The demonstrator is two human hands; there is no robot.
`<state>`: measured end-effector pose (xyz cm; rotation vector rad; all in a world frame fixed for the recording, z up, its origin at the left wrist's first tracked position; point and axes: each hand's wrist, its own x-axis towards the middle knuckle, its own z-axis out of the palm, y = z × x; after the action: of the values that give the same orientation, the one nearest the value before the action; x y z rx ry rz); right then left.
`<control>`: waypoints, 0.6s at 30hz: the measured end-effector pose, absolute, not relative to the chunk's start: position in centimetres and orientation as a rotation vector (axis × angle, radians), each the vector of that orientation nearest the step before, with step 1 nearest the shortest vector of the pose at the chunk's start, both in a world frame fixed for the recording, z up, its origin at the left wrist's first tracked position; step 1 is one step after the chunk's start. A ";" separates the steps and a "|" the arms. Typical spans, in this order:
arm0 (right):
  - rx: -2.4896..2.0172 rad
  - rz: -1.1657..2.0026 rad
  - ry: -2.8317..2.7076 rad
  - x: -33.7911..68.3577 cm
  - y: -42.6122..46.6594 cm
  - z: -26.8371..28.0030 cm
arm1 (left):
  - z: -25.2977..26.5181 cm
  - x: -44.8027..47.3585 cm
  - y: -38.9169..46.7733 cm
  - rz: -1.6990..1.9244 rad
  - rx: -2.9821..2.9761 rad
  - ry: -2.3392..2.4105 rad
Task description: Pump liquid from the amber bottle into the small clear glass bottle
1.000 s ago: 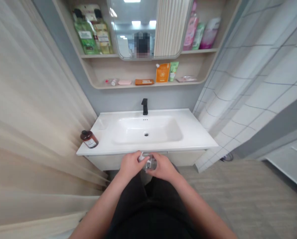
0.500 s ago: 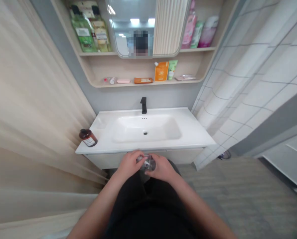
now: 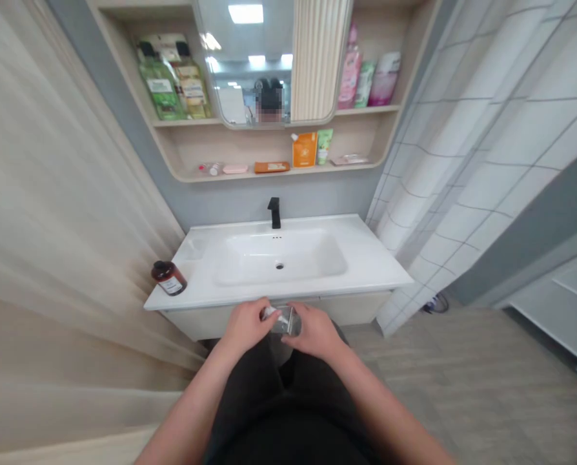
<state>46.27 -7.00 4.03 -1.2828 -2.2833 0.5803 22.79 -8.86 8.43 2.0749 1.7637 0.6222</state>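
Observation:
Just in front of the vanity's front edge, my right hand (image 3: 316, 330) is wrapped round the side of a small clear container (image 3: 291, 321), apparently see-through plastic or glass. My left hand (image 3: 248, 328) pinches a small white, narrow object (image 3: 272, 312) between thumb and fingers, over the container's left side. Its kind is too small to make out, and I cannot tell whether its end is inside the container. Beyond the hands lies the white sink basin (image 3: 235, 258) with a black faucet (image 3: 275, 213).
A brown bottle (image 3: 169, 278) with a black cap stands at the counter's left end. A faint clear tray-like item (image 3: 192, 248) is behind it. Above, a shelf (image 3: 186, 139) holds bottles, an orange pouch (image 3: 304, 150) and a green tube (image 3: 324, 146). Curtains hang on both sides.
The white object now shows in my left fingers, and the left hand has drawn slightly left from the container. The camera view has tilted up a little.

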 end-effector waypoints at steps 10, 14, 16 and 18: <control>-1.348 0.563 -2.233 48.3 -4.8 3.6 | 8.0 23.6 -7.1 0.848 1.980 1.572; -1.335 0.571 -2.219 48.9 -3.8 3.4 | 8.2 23.3 -5.5 0.862 1.921 1.548; -1.348 0.580 -2.210 49.1 -3.4 3.3 | 8.4 23.0 -4.9 0.875 1.916 1.558; -1.355 0.584 -2.205 49.2 -2.9 3.2 | 8.5 22.7 -4.4 0.895 1.914 1.596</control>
<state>49.21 -2.88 3.22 -1.3548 -2.2054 0.5844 22.71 -4.43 8.46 1.9137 1.5961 0.8947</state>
